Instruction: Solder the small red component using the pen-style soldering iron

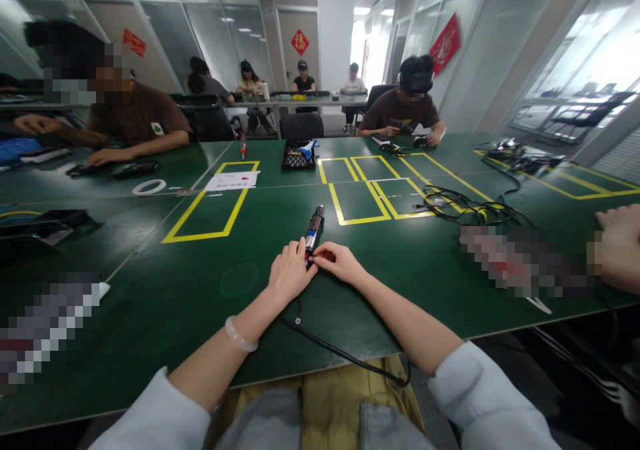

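Observation:
In front of me on the green table lies a slim electric screwdriver [313, 230], dark at its far tip with a silver and blue middle. My left hand [291, 270] is wrapped over its near end and covers much of it. The fingertips of my right hand [340, 261] are pinched together against the same end, by a small red part. What they pinch is too small to make out. A black cord [345, 355] runs from under my left hand toward the table's front edge and hangs over it.
Yellow tape rectangles [231, 225] mark the table [400, 290]. A black tray [299, 155] of parts stands at the back, with a white tape roll [149, 187] to the left. Coiled black cables [457, 203] lie right. Co-workers sit left and opposite; another person's hand [620, 247] is at far right.

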